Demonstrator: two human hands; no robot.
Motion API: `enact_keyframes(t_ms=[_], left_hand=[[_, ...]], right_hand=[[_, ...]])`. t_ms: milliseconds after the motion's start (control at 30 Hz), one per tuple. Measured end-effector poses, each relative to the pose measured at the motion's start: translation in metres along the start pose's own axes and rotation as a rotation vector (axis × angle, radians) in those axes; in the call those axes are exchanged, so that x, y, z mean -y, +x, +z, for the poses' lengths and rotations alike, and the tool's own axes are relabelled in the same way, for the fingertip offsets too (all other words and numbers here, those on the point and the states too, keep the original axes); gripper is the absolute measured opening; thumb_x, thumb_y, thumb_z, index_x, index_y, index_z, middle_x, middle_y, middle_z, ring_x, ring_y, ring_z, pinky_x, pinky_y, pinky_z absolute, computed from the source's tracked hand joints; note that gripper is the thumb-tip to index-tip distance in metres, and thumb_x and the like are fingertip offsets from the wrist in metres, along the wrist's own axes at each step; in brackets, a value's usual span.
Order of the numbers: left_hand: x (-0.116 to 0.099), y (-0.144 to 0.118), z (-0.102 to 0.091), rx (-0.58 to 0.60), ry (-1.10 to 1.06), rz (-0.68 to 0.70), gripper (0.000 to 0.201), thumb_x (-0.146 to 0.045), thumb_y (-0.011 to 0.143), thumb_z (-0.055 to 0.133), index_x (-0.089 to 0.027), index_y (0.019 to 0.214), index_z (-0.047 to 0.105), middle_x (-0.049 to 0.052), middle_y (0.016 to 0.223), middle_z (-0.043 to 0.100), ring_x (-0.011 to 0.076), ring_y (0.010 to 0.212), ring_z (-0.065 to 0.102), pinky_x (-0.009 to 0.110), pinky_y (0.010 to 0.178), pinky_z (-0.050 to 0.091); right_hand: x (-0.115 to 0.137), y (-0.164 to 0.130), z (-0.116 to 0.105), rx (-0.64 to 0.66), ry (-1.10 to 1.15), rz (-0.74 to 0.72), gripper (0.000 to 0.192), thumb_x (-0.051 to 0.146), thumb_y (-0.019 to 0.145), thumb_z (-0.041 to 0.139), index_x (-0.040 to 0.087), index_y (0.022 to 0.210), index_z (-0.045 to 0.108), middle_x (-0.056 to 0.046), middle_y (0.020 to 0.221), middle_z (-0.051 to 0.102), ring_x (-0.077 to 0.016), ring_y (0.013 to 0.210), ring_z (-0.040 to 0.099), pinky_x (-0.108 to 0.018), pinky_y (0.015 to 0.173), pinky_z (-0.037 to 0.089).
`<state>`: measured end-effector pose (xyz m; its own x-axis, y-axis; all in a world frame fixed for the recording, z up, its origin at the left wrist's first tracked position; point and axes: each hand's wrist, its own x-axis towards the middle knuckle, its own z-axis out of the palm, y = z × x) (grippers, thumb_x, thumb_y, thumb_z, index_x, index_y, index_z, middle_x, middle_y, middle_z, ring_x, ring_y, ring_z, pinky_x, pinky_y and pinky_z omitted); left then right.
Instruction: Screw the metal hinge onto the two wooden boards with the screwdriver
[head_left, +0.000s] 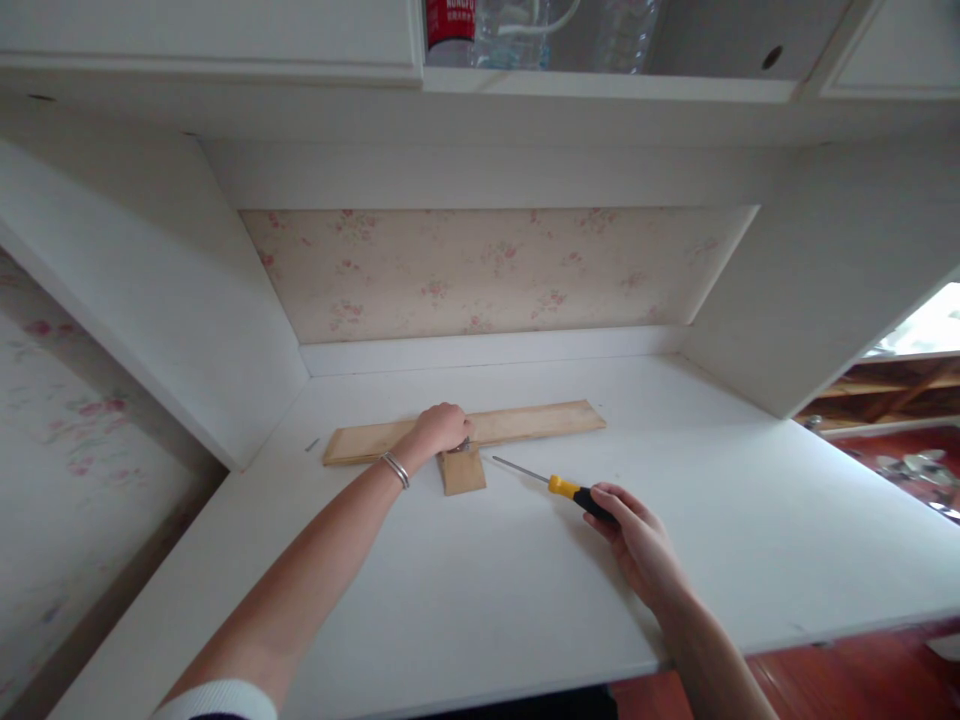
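Yellow and black plastic forms the handle of a slim steel-shafted screwdriver, which the right hand grasps by the black rear part. Its long axis slants away from that hand, leftward and slightly toward the far side, so the tip ends just beside the right edge of a small, flat, tan wooden block. There appears to be a narrow gap between tip and block.

Left of the tip, and nearer to the block than the right hand is, the left hand reaches over the near edge of a long, thin, pale wooden board, its fingers curled downward. Small, dark, shiny metal shows by the fingertips, where block and board meet; whether the fingers pinch it or only press there, I cannot tell. That hand partly covers the meeting place, standing directly beyond the tip.

Running left to right, the board lies across the white tabletop, its right end slightly farther off; the block projects from its near side. Beyond the board's left end lies a small, grey, narrow sliver, well apart from both hands. Bare white surface separates the right forearm from the board.
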<state>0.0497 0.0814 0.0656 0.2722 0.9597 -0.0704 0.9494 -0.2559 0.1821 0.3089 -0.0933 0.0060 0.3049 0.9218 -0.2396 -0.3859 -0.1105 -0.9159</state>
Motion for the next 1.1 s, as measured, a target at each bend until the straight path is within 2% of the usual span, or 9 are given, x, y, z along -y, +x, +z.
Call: enact_keyframes(t_ms=[167, 233, 367, 500, 667, 833, 1000, 1100], left_hand=[[0.002, 0.005, -0.004, -0.015, 0.006, -0.005, 0.047, -0.048, 0.085, 0.042, -0.011, 0.087, 0.072, 0.022, 0.095, 0.068, 0.0281, 0.089, 0.064, 0.032, 0.077, 0.045], [0.005, 0.003, -0.008, -0.007, -0.027, 0.096, 0.043, -0.045, 0.086, 0.042, -0.014, 0.087, 0.072, 0.019, 0.097, 0.068, 0.0257, 0.088, 0.064, 0.030, 0.077, 0.044], [0.013, -0.003, -0.016, 0.061, -0.136, 0.381, 0.027, -0.029, 0.082, 0.048, -0.021, 0.096, 0.071, 0.007, 0.107, 0.067, 0.0174, 0.090, 0.061, 0.022, 0.079, 0.041], [0.021, -0.002, -0.017, 0.076, -0.031, 0.500, 0.026, -0.023, 0.080, 0.049, -0.024, 0.091, 0.072, 0.004, 0.099, 0.069, 0.0171, 0.088, 0.061, 0.023, 0.076, 0.041], [0.020, 0.002, -0.013, 0.055, 0.102, 0.474, 0.025, -0.030, 0.082, 0.047, -0.022, 0.083, 0.071, 0.006, 0.092, 0.070, 0.0186, 0.082, 0.062, 0.025, 0.068, 0.041], [0.012, -0.001, -0.011, -0.031, 0.160, 0.389, 0.036, -0.035, 0.088, 0.037, -0.018, 0.086, 0.069, 0.012, 0.098, 0.068, 0.0212, 0.083, 0.063, 0.028, 0.068, 0.042], [0.012, 0.001, -0.012, -0.080, 0.122, 0.361, 0.039, -0.038, 0.090, 0.034, -0.018, 0.087, 0.068, 0.012, 0.100, 0.067, 0.0220, 0.085, 0.063, 0.029, 0.069, 0.043], [0.022, 0.000, -0.016, -0.107, 0.044, 0.362, 0.034, -0.038, 0.089, 0.040, -0.019, 0.088, 0.067, 0.009, 0.100, 0.067, 0.0199, 0.085, 0.062, 0.027, 0.071, 0.043]], right_hand=[[-0.001, 0.000, 0.000, 0.008, 0.001, 0.000, 0.022, 0.036, 0.065, 0.078, 0.022, 0.079, 0.067, 0.002, 0.089, 0.058, -0.0135, 0.087, 0.056, -0.017, 0.070, 0.054], [-0.001, 0.000, 0.001, 0.004, 0.000, 0.003, 0.022, 0.036, 0.065, 0.078, 0.022, 0.079, 0.067, 0.002, 0.088, 0.057, -0.0131, 0.086, 0.056, -0.017, 0.070, 0.054], [-0.001, -0.001, 0.000, 0.003, -0.004, 0.005, 0.024, 0.037, 0.064, 0.078, 0.022, 0.079, 0.067, 0.002, 0.088, 0.058, -0.0139, 0.086, 0.056, -0.018, 0.070, 0.054], [-0.002, -0.001, 0.000, -0.005, -0.011, 0.003, 0.024, 0.038, 0.063, 0.078, 0.022, 0.078, 0.068, 0.002, 0.088, 0.058, -0.0153, 0.088, 0.055, -0.019, 0.070, 0.053], [-0.004, 0.001, -0.001, -0.011, -0.010, 0.005, 0.025, 0.038, 0.063, 0.078, 0.021, 0.079, 0.068, 0.000, 0.089, 0.057, -0.0166, 0.090, 0.053, -0.021, 0.071, 0.053], [-0.004, 0.000, -0.001, 0.014, -0.041, 0.005, 0.024, 0.039, 0.066, 0.077, 0.022, 0.080, 0.068, 0.001, 0.088, 0.056, -0.0152, 0.088, 0.051, -0.021, 0.072, 0.052], [-0.006, 0.000, -0.002, 0.037, -0.050, -0.005, 0.024, 0.040, 0.067, 0.076, 0.022, 0.081, 0.067, 0.001, 0.088, 0.055, -0.0145, 0.087, 0.051, -0.021, 0.073, 0.051], [-0.006, 0.000, -0.002, 0.027, -0.047, 0.001, 0.024, 0.040, 0.066, 0.076, 0.022, 0.081, 0.067, 0.001, 0.088, 0.056, -0.0146, 0.086, 0.051, -0.021, 0.073, 0.052]])
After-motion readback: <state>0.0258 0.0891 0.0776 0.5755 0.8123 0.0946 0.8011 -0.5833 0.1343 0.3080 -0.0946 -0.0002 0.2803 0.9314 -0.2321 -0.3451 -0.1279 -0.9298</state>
